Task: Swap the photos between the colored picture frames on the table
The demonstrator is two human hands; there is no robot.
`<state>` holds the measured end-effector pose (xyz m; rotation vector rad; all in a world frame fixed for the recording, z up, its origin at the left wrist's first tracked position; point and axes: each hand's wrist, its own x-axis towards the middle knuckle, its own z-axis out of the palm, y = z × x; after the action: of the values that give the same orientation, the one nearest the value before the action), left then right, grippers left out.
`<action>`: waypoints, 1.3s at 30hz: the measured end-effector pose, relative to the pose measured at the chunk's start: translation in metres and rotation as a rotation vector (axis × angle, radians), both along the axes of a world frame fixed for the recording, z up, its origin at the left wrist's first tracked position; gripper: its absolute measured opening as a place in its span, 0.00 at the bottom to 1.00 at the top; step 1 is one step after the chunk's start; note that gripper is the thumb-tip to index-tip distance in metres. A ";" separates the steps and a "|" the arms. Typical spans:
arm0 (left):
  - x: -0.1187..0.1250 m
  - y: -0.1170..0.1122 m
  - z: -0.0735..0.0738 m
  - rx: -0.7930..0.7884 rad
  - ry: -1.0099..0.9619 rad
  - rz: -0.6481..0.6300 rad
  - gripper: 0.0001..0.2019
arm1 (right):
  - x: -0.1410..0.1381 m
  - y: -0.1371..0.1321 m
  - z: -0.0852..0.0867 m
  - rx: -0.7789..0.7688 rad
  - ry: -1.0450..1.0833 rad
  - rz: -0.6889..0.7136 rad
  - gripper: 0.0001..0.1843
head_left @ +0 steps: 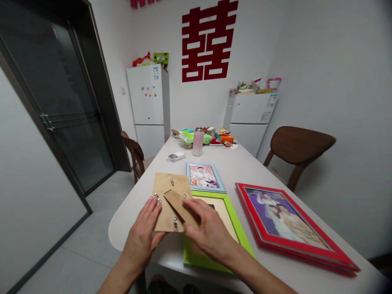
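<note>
A brown photo frame backing board with metal clips and hangers is held up above the near table edge. My left hand grips its left and lower edge, with the thumb under it. Between the thumb and fingers of my right hand is the board's fold-out stand, tilted across the board. Under my right hand lies a green photo frame, partly covered by the hand and board. Just beyond it a light blue photo frame lies face up with a picture in it.
Stacked red photo frames lie on the right of the white table. Farther back are a pink bottle, a small white device and a heap of packets. Wooden chairs stand at both sides.
</note>
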<state>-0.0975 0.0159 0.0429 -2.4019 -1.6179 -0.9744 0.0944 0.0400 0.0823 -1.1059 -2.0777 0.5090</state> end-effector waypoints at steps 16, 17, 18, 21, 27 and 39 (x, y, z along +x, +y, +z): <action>0.096 0.005 -0.034 -0.353 0.049 -0.163 0.24 | 0.094 -0.010 -0.053 -0.240 -0.297 -0.203 0.25; 0.096 0.005 -0.030 -0.385 0.075 -0.150 0.24 | 0.093 -0.009 -0.055 -0.227 -0.309 -0.205 0.25; 0.096 0.005 -0.026 -0.419 0.097 -0.141 0.23 | 0.092 -0.009 -0.058 -0.207 -0.321 -0.201 0.25; 0.096 0.004 -0.016 -0.492 0.130 -0.131 0.21 | 0.090 -0.010 -0.064 -0.131 -0.359 -0.186 0.24; 0.098 0.003 -0.007 -0.537 0.133 -0.125 0.22 | 0.095 -0.013 -0.067 -0.060 -0.366 -0.174 0.21; 0.090 -0.005 -0.026 -0.451 0.100 -0.209 0.27 | 0.095 0.023 -0.061 -0.098 -0.391 -0.185 0.17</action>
<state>-0.0077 0.0114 0.0167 -2.9049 -1.7292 -0.5397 0.1896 0.0626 0.0216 -1.5392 -2.2646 0.3247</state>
